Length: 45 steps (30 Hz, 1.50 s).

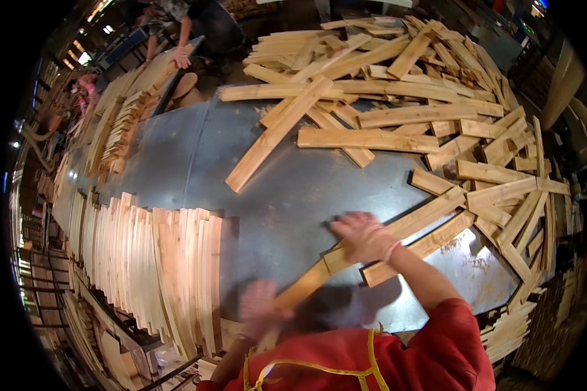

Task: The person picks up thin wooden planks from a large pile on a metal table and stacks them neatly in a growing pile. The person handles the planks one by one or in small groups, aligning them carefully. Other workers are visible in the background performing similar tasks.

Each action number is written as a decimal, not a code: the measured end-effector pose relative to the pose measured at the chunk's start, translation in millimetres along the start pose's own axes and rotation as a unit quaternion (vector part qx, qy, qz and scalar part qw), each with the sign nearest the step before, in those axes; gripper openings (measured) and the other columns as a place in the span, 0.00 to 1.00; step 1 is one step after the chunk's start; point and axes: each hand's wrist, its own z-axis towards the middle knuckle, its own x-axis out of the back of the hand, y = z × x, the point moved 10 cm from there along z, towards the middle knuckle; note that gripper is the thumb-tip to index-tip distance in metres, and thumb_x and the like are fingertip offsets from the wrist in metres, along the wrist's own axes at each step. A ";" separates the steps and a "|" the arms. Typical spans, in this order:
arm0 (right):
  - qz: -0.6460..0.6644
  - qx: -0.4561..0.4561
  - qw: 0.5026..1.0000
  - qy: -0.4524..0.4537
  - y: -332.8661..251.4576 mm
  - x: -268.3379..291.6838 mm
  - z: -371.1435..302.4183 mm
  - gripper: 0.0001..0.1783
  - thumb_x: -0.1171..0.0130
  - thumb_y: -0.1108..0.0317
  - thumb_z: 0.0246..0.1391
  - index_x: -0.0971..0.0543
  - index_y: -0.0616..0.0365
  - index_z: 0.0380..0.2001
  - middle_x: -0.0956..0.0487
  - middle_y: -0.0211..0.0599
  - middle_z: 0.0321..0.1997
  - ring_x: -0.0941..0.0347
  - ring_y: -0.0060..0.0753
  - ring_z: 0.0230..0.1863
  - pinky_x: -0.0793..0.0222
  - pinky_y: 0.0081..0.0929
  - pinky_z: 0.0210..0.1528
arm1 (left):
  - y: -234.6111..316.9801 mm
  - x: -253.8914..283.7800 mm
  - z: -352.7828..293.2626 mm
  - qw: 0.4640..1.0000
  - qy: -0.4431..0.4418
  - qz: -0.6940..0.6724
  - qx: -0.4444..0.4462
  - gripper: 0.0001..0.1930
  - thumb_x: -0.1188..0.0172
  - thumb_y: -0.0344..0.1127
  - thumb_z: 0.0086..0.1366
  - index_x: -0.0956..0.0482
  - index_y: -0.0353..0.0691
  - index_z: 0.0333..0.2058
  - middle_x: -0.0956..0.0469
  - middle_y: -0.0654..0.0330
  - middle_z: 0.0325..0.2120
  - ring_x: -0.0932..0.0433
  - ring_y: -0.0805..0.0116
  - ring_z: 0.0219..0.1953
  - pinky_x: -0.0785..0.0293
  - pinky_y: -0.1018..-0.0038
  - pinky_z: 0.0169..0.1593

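My right hand [364, 236] rests across a long wooden slat [424, 216], its fingers stretched out past the slat's edge over the metal tabletop. A shorter-looking wooden slat [304, 284] runs from near that hand down toward my left hand [262, 305], and the two slats meet or overlap at their ends. Motion smears my left hand, which is at the lower end of the shorter piece; its grip does not show clearly. Just below my right hand, another wooden slat [419, 249] lies at a slant on the table.
Left of my hands stands a row of slats [150, 260] set side by side. A jumbled heap of slats [398, 85] covers the far and right parts of the metal table [254, 221]. At the far left, another person's hand [181, 57] touches a board beside more stacked slats [120, 130].
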 end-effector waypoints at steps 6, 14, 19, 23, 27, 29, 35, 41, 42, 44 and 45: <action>-0.144 -0.046 0.969 -0.197 52.2 -15.4 -54.4 0.43 0.36 0.54 0.57 0.33 0.47 0.76 0.19 0.44 0.62 0.24 0.49 0.64 0.32 0.52 0.65 | 74.5 -3.4 7.1 0.997 -0.062 0.001 -0.043 0.54 0.29 0.65 0.56 0.36 0.44 0.76 0.30 0.49 0.70 0.30 0.45 0.70 0.30 0.49 0.67; 0.352 -0.194 0.916 0.007 -27.5 -25.7 -41.6 0.50 0.34 0.37 0.58 0.34 0.49 0.77 0.14 0.56 0.55 0.17 0.50 0.57 0.23 0.43 0.59 | -54.1 2.1 -56.5 0.976 0.069 -0.184 0.090 0.30 0.40 0.45 0.62 0.29 0.43 0.62 0.18 0.44 0.46 0.18 0.37 0.47 0.23 0.46 0.55; 0.276 -0.201 0.939 -0.039 -113.5 -115.3 26.8 0.33 0.47 0.40 0.67 0.16 0.58 0.55 0.14 0.63 0.53 0.20 0.69 0.57 0.25 0.50 0.62 | -113.7 43.2 -122.5 0.949 0.300 0.043 0.084 0.30 0.35 0.44 0.59 0.23 0.40 0.60 0.21 0.47 0.53 0.22 0.43 0.57 0.24 0.46 0.59; 0.322 -0.165 0.925 -0.113 -185.7 -195.9 74.0 0.24 0.49 0.51 0.68 0.14 0.60 0.46 0.13 0.56 0.53 0.16 0.57 0.55 0.22 0.48 0.61 | -140.5 46.2 -158.0 0.904 0.415 0.097 0.009 0.23 0.37 0.39 0.65 0.20 0.38 0.57 0.22 0.50 0.55 0.24 0.46 0.61 0.26 0.47 0.63; 0.219 -0.033 0.967 -0.127 -267.3 -208.7 107.6 0.23 0.42 0.52 0.65 0.15 0.64 0.43 0.13 0.55 0.49 0.16 0.57 0.52 0.20 0.47 0.56 | -175.3 27.4 -155.8 0.909 0.399 -0.030 0.115 0.31 0.38 0.43 0.70 0.28 0.33 0.68 0.23 0.44 0.62 0.24 0.45 0.63 0.27 0.51 0.66; 0.392 -0.153 0.892 -0.168 -290.2 -217.0 118.5 0.29 0.38 0.48 0.64 0.18 0.68 0.48 0.13 0.55 0.47 0.15 0.57 0.48 0.21 0.47 0.51 | -178.8 19.2 -150.1 0.907 0.375 -0.093 0.166 0.35 0.39 0.46 0.71 0.32 0.36 0.72 0.28 0.45 0.68 0.28 0.43 0.68 0.31 0.50 0.69; 0.488 -0.005 0.837 -0.248 -362.7 -191.4 112.9 0.39 0.34 0.49 0.62 0.29 0.59 0.71 0.14 0.44 0.51 0.19 0.44 0.53 0.24 0.36 0.57 | -150.7 1.3 -135.3 0.964 0.219 0.011 0.149 0.44 0.36 0.58 0.65 0.35 0.43 0.75 0.34 0.52 0.74 0.37 0.44 0.76 0.42 0.44 0.76; 0.190 -0.023 0.976 -0.103 -169.1 -106.9 15.4 0.47 0.33 0.49 0.60 0.36 0.49 0.80 0.18 0.45 0.66 0.23 0.49 0.69 0.28 0.38 0.69 | -163.3 4.3 -145.2 0.948 0.282 0.055 0.141 0.43 0.32 0.48 0.62 0.34 0.42 0.74 0.34 0.50 0.73 0.39 0.45 0.76 0.43 0.47 0.77; 0.054 -0.033 0.996 -0.070 -122.2 -82.0 -10.8 0.47 0.33 0.50 0.60 0.36 0.48 0.80 0.19 0.44 0.68 0.24 0.48 0.71 0.29 0.38 0.70 | -163.2 0.0 -140.2 0.954 0.260 0.022 0.149 0.43 0.32 0.48 0.62 0.34 0.41 0.74 0.35 0.50 0.73 0.39 0.44 0.76 0.42 0.47 0.77; -0.171 -0.093 0.975 -0.111 -43.2 -64.5 -69.4 0.42 0.32 0.51 0.59 0.30 0.46 0.75 0.20 0.41 0.69 0.24 0.45 0.70 0.29 0.41 0.67 | -149.0 -1.7 -125.9 0.963 0.225 -0.024 0.149 0.44 0.32 0.48 0.62 0.34 0.40 0.75 0.36 0.49 0.74 0.40 0.43 0.76 0.43 0.47 0.77; -0.277 -0.104 0.946 -0.133 -13.7 -56.6 -94.3 0.40 0.31 0.52 0.58 0.27 0.45 0.73 0.21 0.40 0.70 0.24 0.44 0.70 0.29 0.43 0.66 | -129.6 -1.2 -116.5 0.971 0.203 -0.023 0.125 0.45 0.33 0.50 0.64 0.37 0.41 0.76 0.37 0.49 0.75 0.41 0.43 0.77 0.44 0.48 0.78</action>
